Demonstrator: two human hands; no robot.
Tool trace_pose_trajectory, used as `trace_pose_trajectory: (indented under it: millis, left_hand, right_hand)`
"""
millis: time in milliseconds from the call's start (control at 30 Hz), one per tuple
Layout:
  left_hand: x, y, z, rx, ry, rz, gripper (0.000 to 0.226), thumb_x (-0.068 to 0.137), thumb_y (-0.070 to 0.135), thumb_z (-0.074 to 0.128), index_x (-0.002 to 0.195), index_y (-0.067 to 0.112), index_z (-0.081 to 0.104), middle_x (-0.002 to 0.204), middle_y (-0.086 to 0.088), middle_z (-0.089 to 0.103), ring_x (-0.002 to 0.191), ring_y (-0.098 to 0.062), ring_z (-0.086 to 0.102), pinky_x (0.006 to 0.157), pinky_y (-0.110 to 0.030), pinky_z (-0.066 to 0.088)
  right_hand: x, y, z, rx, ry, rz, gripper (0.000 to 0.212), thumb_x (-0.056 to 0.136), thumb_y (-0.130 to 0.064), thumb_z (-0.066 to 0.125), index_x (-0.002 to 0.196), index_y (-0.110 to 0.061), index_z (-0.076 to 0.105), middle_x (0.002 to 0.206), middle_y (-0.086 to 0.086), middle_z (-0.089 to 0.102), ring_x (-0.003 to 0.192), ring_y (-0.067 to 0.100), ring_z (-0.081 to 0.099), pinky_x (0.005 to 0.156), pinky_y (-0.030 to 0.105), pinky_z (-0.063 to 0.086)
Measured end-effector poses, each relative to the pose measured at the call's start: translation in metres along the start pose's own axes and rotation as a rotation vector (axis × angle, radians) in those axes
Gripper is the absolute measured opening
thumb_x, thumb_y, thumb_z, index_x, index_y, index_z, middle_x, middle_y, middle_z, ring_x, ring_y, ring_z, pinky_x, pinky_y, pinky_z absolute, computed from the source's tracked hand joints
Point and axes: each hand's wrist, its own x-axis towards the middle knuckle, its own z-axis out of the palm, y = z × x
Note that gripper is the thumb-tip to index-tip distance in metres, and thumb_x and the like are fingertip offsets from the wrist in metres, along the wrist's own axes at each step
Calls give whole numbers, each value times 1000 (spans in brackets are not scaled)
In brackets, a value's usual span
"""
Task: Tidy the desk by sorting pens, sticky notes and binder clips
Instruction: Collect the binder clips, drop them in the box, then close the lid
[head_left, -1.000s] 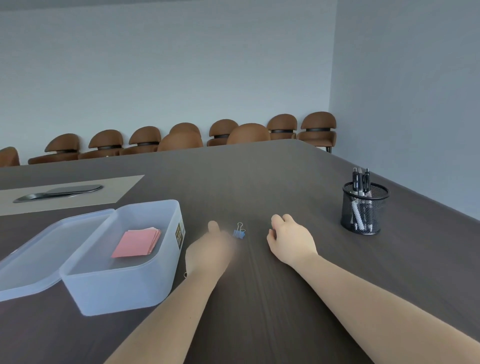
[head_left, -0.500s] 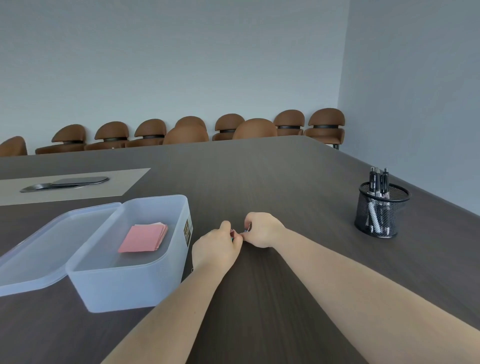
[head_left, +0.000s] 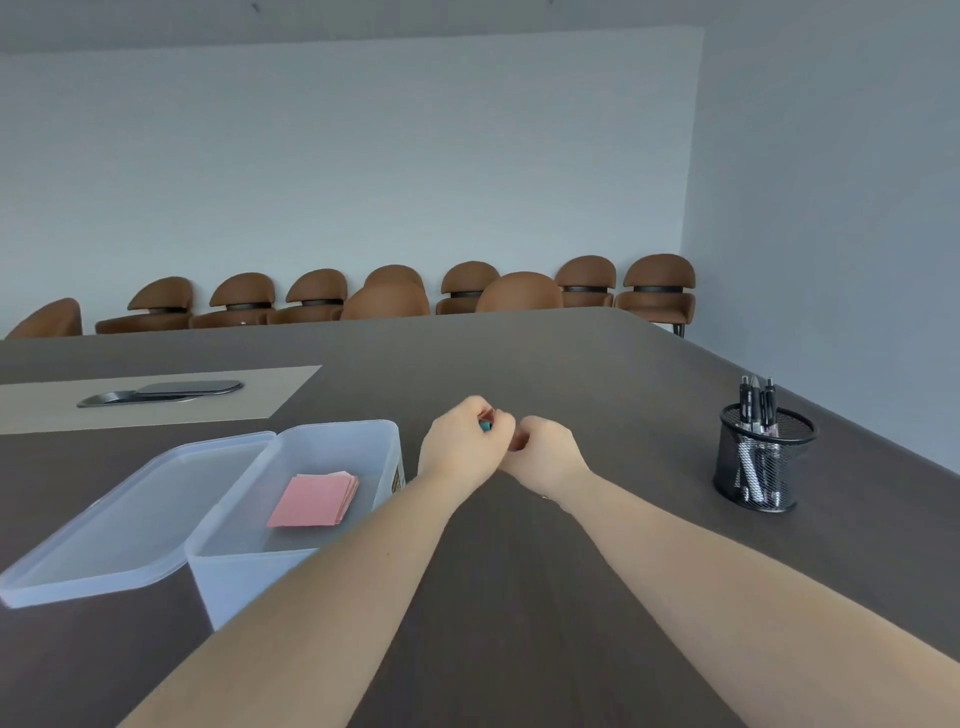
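Binder clip (head_left: 486, 425) mostly hidden inside curled left hand (head_left: 460, 447); only a small teal bit and a reddish sliver are seen, shape not readable. Right hand (head_left: 545, 453) fingertips are tucked under, so any contents cannot be told. Both forearms are cut off by the bottom edge. Label on clear box (head_left: 332, 525) partly covered by left forearm, text too small. Pens (head_left: 756, 405) lower halves blurred behind mesh cup (head_left: 761, 467). Leftmost chair (head_left: 49, 318) is cropped by the frame edge.
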Motion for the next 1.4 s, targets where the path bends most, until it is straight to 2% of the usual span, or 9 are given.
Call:
trace_pose_trajectory:
  millis: [133, 467, 667, 833, 933, 1033, 1167, 1267, 1400]
  left_hand:
    - [18, 7, -46, -73, 178, 33, 24, 92, 32, 43, 80, 13, 49, 71, 2, 51, 78, -22, 49, 67, -28, 34]
    - [7, -76, -101, -176, 357, -213, 29, 91, 25, 42, 65, 13, 33, 61, -2, 39, 72, -27, 38, 65, -32, 32]
    - [5, -108, -107, -128, 261, -339, 30, 91, 26, 40, 64, 16, 33, 61, -2, 41, 68, -29, 43, 62, -30, 33]
    - [1, -113, -118, -41, 78, -417, 27, 92, 23, 37, 67, 13, 37, 59, -6, 46, 47, -22, 46, 48, -24, 31]
    - [-4, -115, -120, -30, 32, -465, 32, 93, 21, 39, 63, 12, 38, 62, -5, 44, 54, -18, 42, 51, -25, 30]
    - [-10, -116, -122, -178, -49, -569, 22, 89, 21, 43, 70, 11, 46, 70, -8, 51, 59, -23, 50, 56, -23, 43]
    - [-17, -110, -138, -123, -115, -621, 20, 87, 21, 45, 75, 9, 56, 77, -12, 64, 65, -26, 62, 66, -30, 51]
    - [-18, -111, -149, -54, -106, -595, 20, 86, 18, 46, 82, 5, 61, 86, -15, 69, 87, -29, 66, 72, -31, 48]
    - [-24, -111, -152, 9, -48, -525, 14, 81, 11, 47, 79, 5, 59, 73, -12, 65, 73, -28, 60, 71, -31, 51]
  right_hand:
    - [-5, -52, -7, 142, -52, -26, 18, 79, -23, 60, 73, -13, 46, 70, 6, 56, 38, 17, 40, 40, 19, 31]
    - [-12, -130, 51, 308, -155, 18, 24, 76, -14, 56, 61, -14, 37, 60, 4, 44, 45, 20, 32, 44, 22, 29]
    - [-12, -142, 92, 164, -190, -4, 11, 76, -18, 53, 71, -10, 48, 55, 3, 39, 43, 20, 34, 43, 19, 29]
    - [-10, -146, 105, 52, -259, 13, 5, 78, -15, 49, 76, -11, 47, 65, 5, 42, 47, 17, 36, 42, 19, 27]
    - [-12, -150, 105, -64, -301, 0, 9, 79, -13, 48, 71, -11, 47, 57, 4, 46, 47, 19, 41, 42, 19, 30]
    - [-16, -151, 106, -115, -326, -5, 23, 81, -12, 48, 61, -14, 37, 58, 3, 42, 47, 18, 38, 45, 21, 31]
    - [-25, -154, 107, -151, -412, -45, 17, 86, -13, 50, 70, -11, 46, 61, 3, 45, 53, 18, 43, 46, 23, 32]
    - [-30, -156, 108, -116, -403, -85, 10, 88, -18, 50, 80, -13, 48, 64, 0, 44, 70, 23, 46, 50, 25, 32]
    - [-38, -155, 97, -150, -347, -128, 13, 87, -7, 46, 75, -12, 50, 73, 3, 49, 66, 20, 45, 55, 24, 35]
